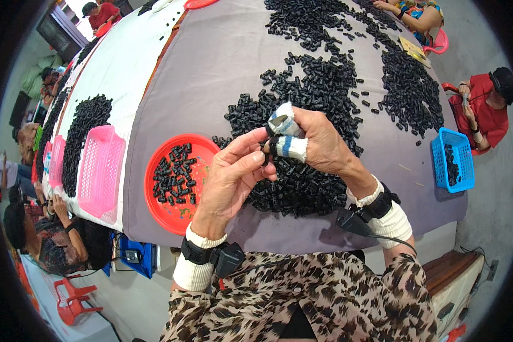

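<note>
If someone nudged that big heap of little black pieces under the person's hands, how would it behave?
The heap of black pieces would probably slump and scatter, since it's loosely piled with strays around its edges. Single pieces may roll a little, as many look short and roughly cylindrical. Each is likely light, being tiny beside the red plate.

The camera sits on the person's head, the left one of two worn side by side. It looks down and ahead, right side up. The left hand [228, 171] and right hand [322, 139] are close, near the middle. The spotted shirt [330, 290] fills the bottom. The surface [194, 80] stretches away toward the top, where things look small and far off. The view is so wide that a person in red [490, 111] fits at the right side, and straight edges look bent.
</note>
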### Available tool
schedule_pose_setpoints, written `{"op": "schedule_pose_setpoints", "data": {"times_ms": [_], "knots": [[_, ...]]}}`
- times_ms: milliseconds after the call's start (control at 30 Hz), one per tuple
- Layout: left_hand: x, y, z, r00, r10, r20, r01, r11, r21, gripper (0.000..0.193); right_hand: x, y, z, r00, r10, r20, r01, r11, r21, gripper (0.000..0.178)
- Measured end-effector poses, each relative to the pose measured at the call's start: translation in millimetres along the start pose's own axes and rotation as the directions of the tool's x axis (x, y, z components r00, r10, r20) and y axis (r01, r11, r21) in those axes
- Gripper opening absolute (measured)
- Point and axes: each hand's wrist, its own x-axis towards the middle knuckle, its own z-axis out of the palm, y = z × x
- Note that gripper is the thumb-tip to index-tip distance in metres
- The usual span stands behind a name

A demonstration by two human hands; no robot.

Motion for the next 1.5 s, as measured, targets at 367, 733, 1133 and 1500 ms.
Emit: {"op": "schedule_pose_setpoints", "data": {"times_ms": [367,733,1133,1500], "knots": [[9.4,-7.2,3.5,0.989,0.093,-0.114,-0.087,0.995,0.049,0.017,-13.6,-3.6,8.4,0.990,-0.140,-0.022,0.135,0.978,-0.157,0.037],[7.7,-14.7,13.2,0.988,0.119,-0.099,-0.119,0.993,0.010,0.016,-23.4,17.6,3.4,0.994,0.108,-0.018,-0.098,0.946,0.308,0.035],[9.4,-22.1,16.7,0.980,0.177,-0.091,-0.181,0.982,-0.044,0.013,-26.5,20.7,17.0,0.986,0.165,-0.034,-0.092,0.695,0.713,0.038],[6.8,-16.2,17.5,0.990,0.117,-0.078,-0.118,0.993,-0.017,0.016,-26.9,11.1,5.0,0.994,0.105,-0.031,-0.088,0.938,0.337,0.035]]}}
